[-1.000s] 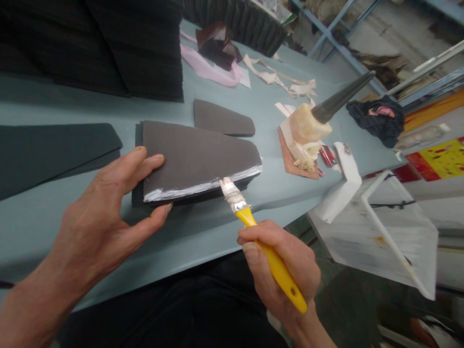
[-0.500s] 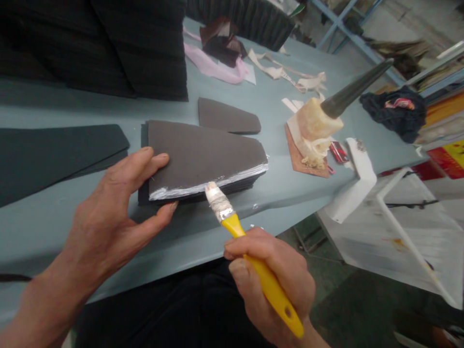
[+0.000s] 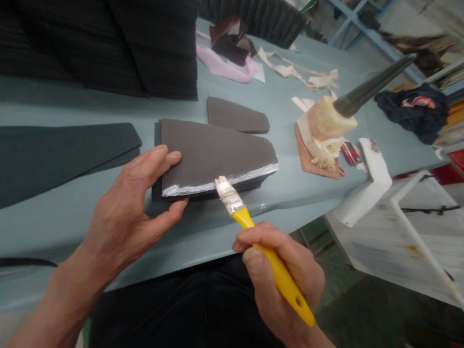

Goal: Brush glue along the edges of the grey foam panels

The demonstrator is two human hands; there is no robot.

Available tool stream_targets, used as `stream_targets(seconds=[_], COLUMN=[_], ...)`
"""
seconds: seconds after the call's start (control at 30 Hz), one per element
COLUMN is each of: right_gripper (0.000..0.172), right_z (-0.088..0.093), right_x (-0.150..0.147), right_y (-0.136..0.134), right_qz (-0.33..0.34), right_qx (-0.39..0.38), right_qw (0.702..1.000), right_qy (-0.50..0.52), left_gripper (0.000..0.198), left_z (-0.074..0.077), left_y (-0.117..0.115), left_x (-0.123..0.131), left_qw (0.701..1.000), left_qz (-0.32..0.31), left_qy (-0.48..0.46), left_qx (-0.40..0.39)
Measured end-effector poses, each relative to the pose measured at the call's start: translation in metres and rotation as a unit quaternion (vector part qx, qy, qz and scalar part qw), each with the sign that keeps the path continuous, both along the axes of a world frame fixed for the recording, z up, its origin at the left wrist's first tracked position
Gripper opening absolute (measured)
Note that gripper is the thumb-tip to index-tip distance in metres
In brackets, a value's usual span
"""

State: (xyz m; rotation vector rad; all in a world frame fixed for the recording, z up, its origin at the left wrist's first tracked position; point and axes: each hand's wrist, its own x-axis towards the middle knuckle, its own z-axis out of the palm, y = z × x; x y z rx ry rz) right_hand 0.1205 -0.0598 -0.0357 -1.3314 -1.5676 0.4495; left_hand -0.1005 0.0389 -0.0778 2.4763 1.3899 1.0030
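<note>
A stack of dark grey tapered pieces (image 3: 217, 150) lies mid-table, its near edge coated white. My left hand (image 3: 134, 203) grips the stack's left end, fingers on top and thumb at the near side. In my right hand (image 3: 282, 280) is a brush with a yellow handle (image 3: 279, 266); its whitish bristles touch the white edge near the middle. Behind the stack lies a smaller grey piece (image 3: 237, 115). More dark flat pieces (image 3: 65, 154) lie at the left.
Tall black stacks (image 3: 108, 48) stand at the back left. Pink cloth (image 3: 228, 65) and pale strips (image 3: 290, 70) lie behind. On the right are a cream block (image 3: 324, 118) with a dark rod, a small red box (image 3: 351, 153) and a bent white piece (image 3: 375, 179).
The whole view has shifted, so the table's things appear further right. Both hands keep their hold, and the brush tip remains at about the same part of the white edge.
</note>
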Motion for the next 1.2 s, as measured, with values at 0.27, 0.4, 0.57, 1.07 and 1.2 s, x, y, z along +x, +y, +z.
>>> stream_targets(seconds=[0.27,0.4,0.57,1.07,1.2], right_gripper=[0.006,0.008,0.015,0.012,0.014], right_z=[-0.005,-0.005,-0.005,-0.007,-0.014], right_x=[-0.031,-0.04,-0.047,0.018,0.039], right_y=[0.002,0.005,0.007,-0.003,-0.007], right_qz=[0.081,0.096,0.105,-0.042,-0.089], right_qx=[0.031,0.033,0.033,0.079,0.054], right_qw=[0.994,0.991,0.988,0.99,0.992], right_qy=[0.064,0.089,0.111,0.106,0.074], left_gripper=[0.072,0.074,0.075,0.061,0.049], left_z=[-0.001,-0.004,-0.005,0.002,0.012], left_y=[0.001,0.002,0.002,0.006,0.01], left_x=[-0.003,-0.005,-0.004,-0.003,0.001], left_qw=[1.0,1.0,1.0,0.999,0.995], left_qz=[-0.02,-0.025,-0.015,-0.026,-0.025], left_qy=[-0.003,-0.01,-0.014,0.021,0.078], left_qx=[0.001,0.0,0.006,0.034,0.057])
